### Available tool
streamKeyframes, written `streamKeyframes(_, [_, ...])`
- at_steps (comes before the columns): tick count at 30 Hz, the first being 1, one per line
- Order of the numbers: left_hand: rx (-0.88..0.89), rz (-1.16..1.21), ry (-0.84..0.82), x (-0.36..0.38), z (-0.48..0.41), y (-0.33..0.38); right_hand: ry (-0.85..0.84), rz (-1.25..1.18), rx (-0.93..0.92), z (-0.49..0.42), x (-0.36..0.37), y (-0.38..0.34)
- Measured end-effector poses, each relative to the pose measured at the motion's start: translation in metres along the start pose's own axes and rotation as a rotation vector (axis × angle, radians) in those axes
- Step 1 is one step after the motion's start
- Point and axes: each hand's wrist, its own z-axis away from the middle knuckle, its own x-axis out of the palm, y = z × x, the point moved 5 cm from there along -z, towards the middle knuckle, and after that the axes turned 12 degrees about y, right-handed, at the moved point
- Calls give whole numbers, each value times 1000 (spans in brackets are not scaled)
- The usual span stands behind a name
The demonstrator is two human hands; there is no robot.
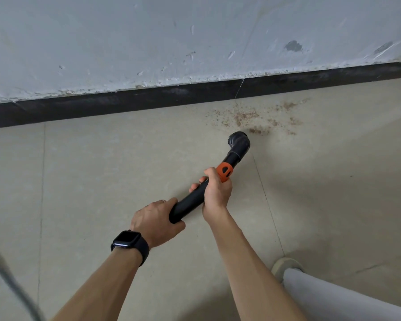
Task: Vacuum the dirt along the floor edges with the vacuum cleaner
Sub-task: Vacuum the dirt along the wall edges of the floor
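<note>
The black vacuum tube (190, 203) is gripped by both hands. The left hand (156, 220) is wrapped over its rear end, fingers curled round the far side and thumb tucked beneath; a ring (163, 200) is seen on one finger and a dark watch (127, 240) on the wrist. The right hand (217, 191) is closed round the tube further forward, its fingertips showing on the left side, just behind an orange collar (224, 171).

The tube is smooth, matt black and gently curved. Its long axis is laid diagonally, from the left hand at lower centre up and to the right, towards the wall. Beyond the collar a short, dark, ribbed neck is followed by a round brush nozzle (239, 141), which is bent off the axis so that its bristled face is turned down and towards the dark skirting board (125, 100). Whether the bristles are touching the pale tiled floor (102, 170) cannot be settled from this angle.

The nozzle is held at the near edge of a scatter of brown dirt (252, 117), which is spread between it and the skirting board. A scuffed grey wall (148, 42) is seen above the board.
</note>
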Motion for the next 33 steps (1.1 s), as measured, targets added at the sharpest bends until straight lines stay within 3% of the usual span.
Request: streamKeyframes(33, [-210,99,128,-8,-13,-45,-219,218,-39,1,77,15])
